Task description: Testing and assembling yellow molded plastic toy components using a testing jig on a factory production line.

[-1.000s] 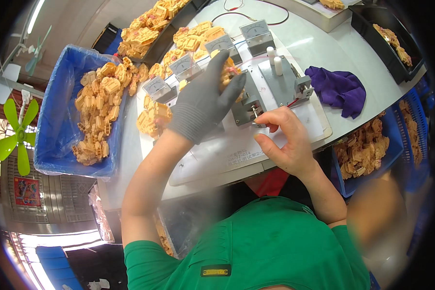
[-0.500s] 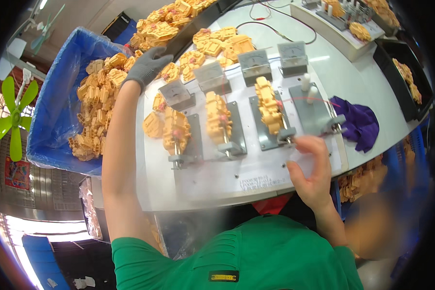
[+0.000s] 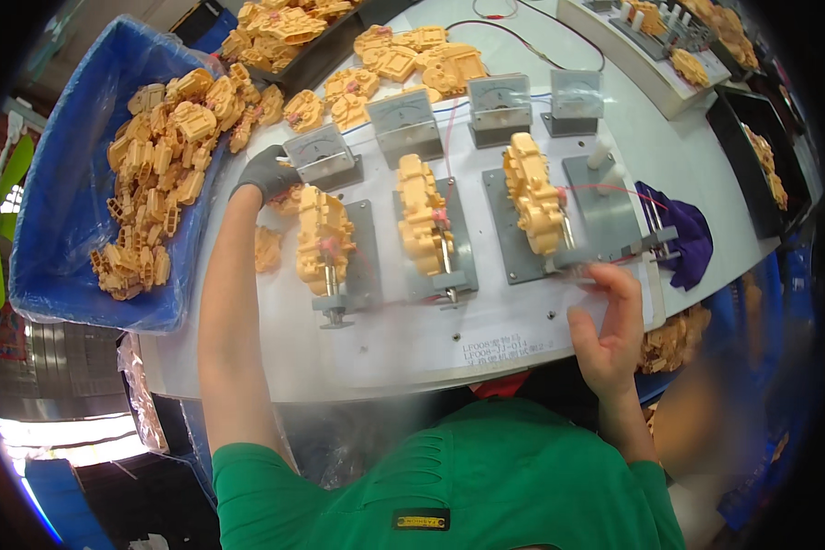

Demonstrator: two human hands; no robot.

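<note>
My left hand point(image 3: 266, 174), in a grey glove, is beside the leftmost panel meter point(image 3: 319, 151), next to a small yellow plastic part point(image 3: 287, 200). Its fingertips are partly hidden, so its grip is unclear. My bare right hand point(image 3: 611, 325) holds nothing, thumb and forefinger apart, the forefinger near the blurred clamp end of the third test fixture point(image 3: 502, 215). Yellow gearbox-like housings sit in three fixtures: the left point(image 3: 323, 240), the middle point(image 3: 420, 215) and the third point(image 3: 533, 194). A fourth fixture plate point(image 3: 596, 206) carries white posts and no housing.
A blue lined bin point(image 3: 41, 247) at the left holds many yellow housings. More housings point(image 3: 417, 60) lie behind the meters. A purple cloth point(image 3: 692, 240) lies at the right, near a black tray point(image 3: 720, 137). Thin red wires run between fixtures.
My left hand has moved back toward me, from the loose housings to beside the leftmost meter. My right hand stays by the third fixture's clamp. The whole view has shifted slightly.
</note>
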